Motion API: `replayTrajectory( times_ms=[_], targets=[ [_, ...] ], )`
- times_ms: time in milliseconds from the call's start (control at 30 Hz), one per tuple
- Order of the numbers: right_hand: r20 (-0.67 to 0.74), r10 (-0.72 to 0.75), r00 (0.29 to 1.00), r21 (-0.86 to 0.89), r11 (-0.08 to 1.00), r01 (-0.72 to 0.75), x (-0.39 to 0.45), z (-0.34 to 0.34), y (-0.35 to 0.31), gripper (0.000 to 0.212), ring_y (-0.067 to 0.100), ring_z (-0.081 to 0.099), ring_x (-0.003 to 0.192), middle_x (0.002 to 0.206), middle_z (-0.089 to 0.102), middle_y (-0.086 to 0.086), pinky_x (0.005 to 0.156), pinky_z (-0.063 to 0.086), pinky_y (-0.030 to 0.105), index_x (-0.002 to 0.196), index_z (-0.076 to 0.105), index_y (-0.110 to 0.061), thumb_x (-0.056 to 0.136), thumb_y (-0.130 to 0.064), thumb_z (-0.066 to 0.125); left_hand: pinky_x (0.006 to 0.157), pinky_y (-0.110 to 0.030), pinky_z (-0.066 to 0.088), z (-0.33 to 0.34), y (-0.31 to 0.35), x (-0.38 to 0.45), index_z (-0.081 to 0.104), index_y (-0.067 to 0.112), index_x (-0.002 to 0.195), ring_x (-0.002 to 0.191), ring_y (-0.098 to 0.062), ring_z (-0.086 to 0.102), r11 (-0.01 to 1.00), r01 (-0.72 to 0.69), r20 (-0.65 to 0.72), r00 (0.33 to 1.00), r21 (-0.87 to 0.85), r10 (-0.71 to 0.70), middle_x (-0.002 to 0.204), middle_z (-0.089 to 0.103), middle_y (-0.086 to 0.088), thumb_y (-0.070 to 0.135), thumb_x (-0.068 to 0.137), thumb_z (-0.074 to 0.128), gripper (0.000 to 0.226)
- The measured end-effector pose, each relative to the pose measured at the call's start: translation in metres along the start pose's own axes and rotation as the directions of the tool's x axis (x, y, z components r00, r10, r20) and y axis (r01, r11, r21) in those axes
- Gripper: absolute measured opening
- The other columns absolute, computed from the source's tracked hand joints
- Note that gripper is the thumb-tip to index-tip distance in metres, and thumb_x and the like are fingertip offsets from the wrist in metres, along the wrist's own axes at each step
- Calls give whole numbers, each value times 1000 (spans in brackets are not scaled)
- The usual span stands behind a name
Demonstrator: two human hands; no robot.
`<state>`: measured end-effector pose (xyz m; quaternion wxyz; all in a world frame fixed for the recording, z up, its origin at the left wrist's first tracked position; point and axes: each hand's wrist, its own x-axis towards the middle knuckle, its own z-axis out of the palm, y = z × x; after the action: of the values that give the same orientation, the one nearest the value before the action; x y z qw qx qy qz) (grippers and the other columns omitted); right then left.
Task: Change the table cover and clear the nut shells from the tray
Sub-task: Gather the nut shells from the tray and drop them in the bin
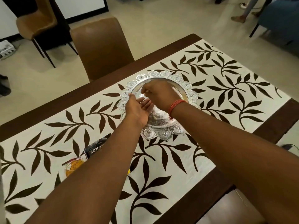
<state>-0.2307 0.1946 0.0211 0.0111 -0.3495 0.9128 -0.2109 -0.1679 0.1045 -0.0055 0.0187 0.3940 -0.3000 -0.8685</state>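
A round silver tray [163,134] with a scalloped, embossed rim lies on a white table cover [178,159] printed with dark brown leaves. My left hand [137,109] is cupped palm-up over the tray's left side, fingers apart. Above the tray's centre my right hand [159,92] has its fingertips pinched together, a red thread around the wrist. Whether it holds a shell is too small to tell. One pale bit [155,117] rests on the tray floor below the hands. Both hands hide much of the tray's inside.
A dark almond packet [95,149] and a clear bag of orange snacks [73,165] lie on the cover under my left forearm. A brown chair [102,47] stands at the table's far side, another [37,23] further back. The dark wood table edge [278,120] shows at right.
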Motion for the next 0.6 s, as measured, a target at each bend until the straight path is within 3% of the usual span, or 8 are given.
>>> replayTrajectory(
  times_ms=[100,167,200,267,300,400,500,600],
  targets=[
    [130,-83,988,63,995,75,-8,-11,-24,25,20,65,93,103,72,6,75,45,24,107,74,-17,89,-8,60,101,-29,42,-2,7,-3,59,3,111,106,-20,56,991,53,44,998,-122,-48,113,59,-11,54,103,29,59],
    [210,-136,968,3,990,139,-14,-15,-35,31,22,65,93,104,71,6,75,46,25,115,72,-21,91,-9,57,96,-29,49,-6,11,-7,65,7,100,98,-18,66,986,70,46,997,-151,-63,100,69,-8,46,104,33,50],
    [227,-157,961,-32,985,168,-15,-17,-38,33,23,65,94,104,70,6,74,47,27,117,71,-23,92,-10,56,81,-26,55,-8,13,-8,66,9,86,80,-15,69,984,74,48,997,-165,-67,80,70,-4,40,105,37,46],
    [170,-167,971,-27,984,174,-15,-22,-38,29,23,63,97,105,68,5,78,50,32,115,71,-23,93,-13,56,52,-20,52,-9,16,-12,57,13,66,47,-9,57,973,65,51,997,-220,-55,51,56,3,30,105,39,46],
    [90,-139,986,4,990,140,-13,-24,-34,25,22,61,100,107,67,5,81,50,35,113,72,-21,94,-16,56,52,-23,55,-8,16,-13,57,11,67,46,-11,58,968,51,54,998,-244,-39,51,58,1,28,105,38,46],
    [-137,60,989,58,997,-53,-9,-21,-4,24,26,56,109,115,63,8,89,49,39,116,68,-17,97,-20,54,66,-40,63,-9,16,-16,63,-6,87,70,-31,74,966,24,57,998,-257,-10,76,73,-21,27,106,34,48],
    [26,205,978,-111,973,-201,-16,-4,27,39,33,47,126,135,54,13,103,43,42,136,53,-22,98,-31,53,63,-42,62,-13,15,-18,63,-9,91,76,-36,74,968,5,43,999,-252,6,83,73,-27,26,106,34,48],
    [200,262,944,-310,931,-193,-28,14,37,48,37,34,138,144,45,13,110,36,52,143,42,-30,98,-47,46,65,-42,62,-16,15,-19,63,-9,94,78,-35,75,971,4,51,999,-241,8,84,73,-26,27,106,35,47]
  ],
)
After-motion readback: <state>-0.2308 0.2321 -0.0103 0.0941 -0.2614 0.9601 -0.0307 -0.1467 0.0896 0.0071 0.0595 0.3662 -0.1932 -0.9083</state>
